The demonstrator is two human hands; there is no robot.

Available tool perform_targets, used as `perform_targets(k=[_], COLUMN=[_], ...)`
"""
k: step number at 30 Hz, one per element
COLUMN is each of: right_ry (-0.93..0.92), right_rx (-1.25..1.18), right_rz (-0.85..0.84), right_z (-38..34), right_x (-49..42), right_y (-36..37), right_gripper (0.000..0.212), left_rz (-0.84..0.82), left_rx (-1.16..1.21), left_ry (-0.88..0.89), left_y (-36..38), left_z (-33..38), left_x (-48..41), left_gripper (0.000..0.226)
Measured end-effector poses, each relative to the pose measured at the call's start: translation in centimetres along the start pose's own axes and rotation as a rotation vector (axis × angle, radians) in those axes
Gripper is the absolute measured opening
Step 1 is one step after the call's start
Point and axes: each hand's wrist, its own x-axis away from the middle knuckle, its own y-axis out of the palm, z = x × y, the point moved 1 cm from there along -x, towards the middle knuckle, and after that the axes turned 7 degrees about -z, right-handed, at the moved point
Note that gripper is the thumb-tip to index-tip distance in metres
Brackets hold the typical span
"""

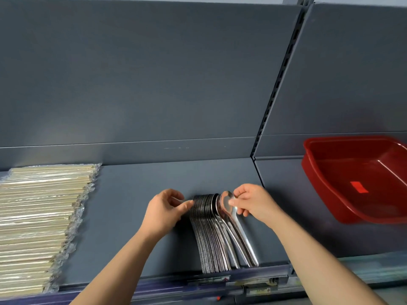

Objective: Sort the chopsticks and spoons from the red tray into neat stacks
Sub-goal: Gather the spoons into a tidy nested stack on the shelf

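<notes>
A tight row of metal spoons (209,234) stands on edge on the grey shelf (136,194), handles pointing toward the front rail. My left hand (165,210) presses its thumb and curled fingers against the left end of the row. My right hand (253,202) pinches the bowl of the rightmost spoon (226,205) at the row's right end. Wrapped chopsticks (41,219) lie in a wide stack at the left of the shelf. The red tray (326,190) sits on the neighbouring shelf to the right; nothing shows inside it but a red label.
A grey back panel rises behind the shelf, with a slotted upright post (275,89) between the two shelf bays. A price-tag rail (220,280) runs along the front edge. Bare shelf lies between the chopsticks and the spoons.
</notes>
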Motion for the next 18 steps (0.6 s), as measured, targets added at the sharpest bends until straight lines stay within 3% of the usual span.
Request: perform_targets(k=[11,18], right_ry=[0.046,0.153], right_rx=[0.029,0.016], right_rz=[0.101,-0.002], right_z=[1.3,2.0], right_x=[0.1,1.5], right_y=[0.9,2.1], right_gripper=[0.018,0.022], left_rz=[-0.055,-0.076], left_rx=[-0.008,-0.029], left_ry=[-0.02,-0.021], left_y=[0.4,0.7], left_z=[-1.7,-2.2], left_x=[0.8,0.8], left_gripper=[0.025,0.024])
